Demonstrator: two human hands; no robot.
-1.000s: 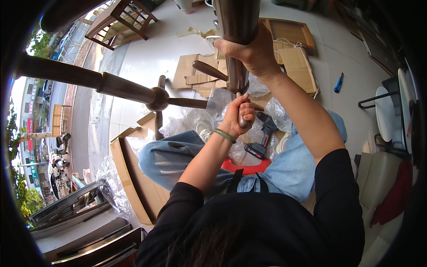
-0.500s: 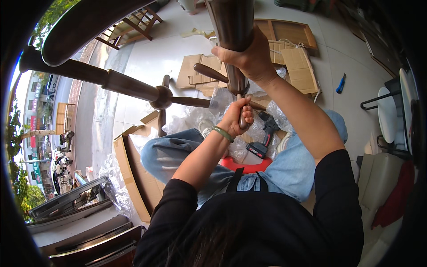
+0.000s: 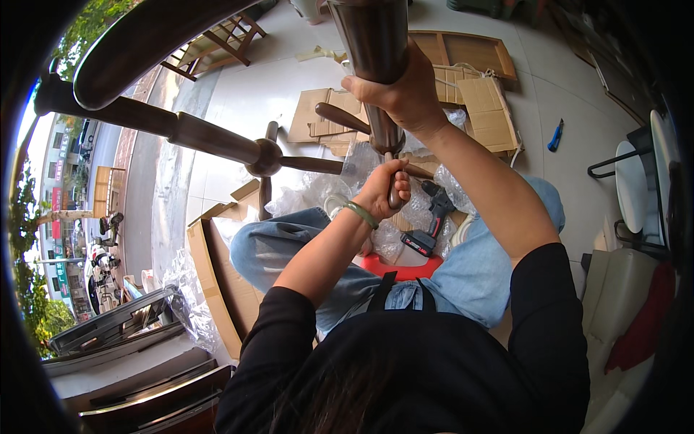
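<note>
A thick dark-brown turned wooden post [image 3: 370, 43] runs down from the top edge, with short rounded pegs near its lower end. My right hand [image 3: 405, 94] is wrapped round the post's wide part. Below it, my left hand [image 3: 387, 186] has its fingers closed round a peg [image 3: 395, 197] at the post's end. A second dark turned post [image 3: 213, 139] lies to the left, with a round hub and several pegs at one end. Across the upper left sweeps a broad, curved dark wooden piece [image 3: 144, 43]. A cordless drill [image 3: 432, 217] rests between my legs, just right of my left hand.
Bubble wrap [image 3: 195, 296] and flattened cardboard [image 3: 325, 116] lie about the floor. An open carton [image 3: 224, 282] stands by my left knee. Near my lap is a curved red piece [image 3: 401, 267]. A blue utility knife [image 3: 555, 135] lies at right, and a wooden frame [image 3: 470, 52] behind.
The held post and the curved wooden piece have shifted slightly in view. Both hands keep the same grip, and my left elbow has moved a little outward.
</note>
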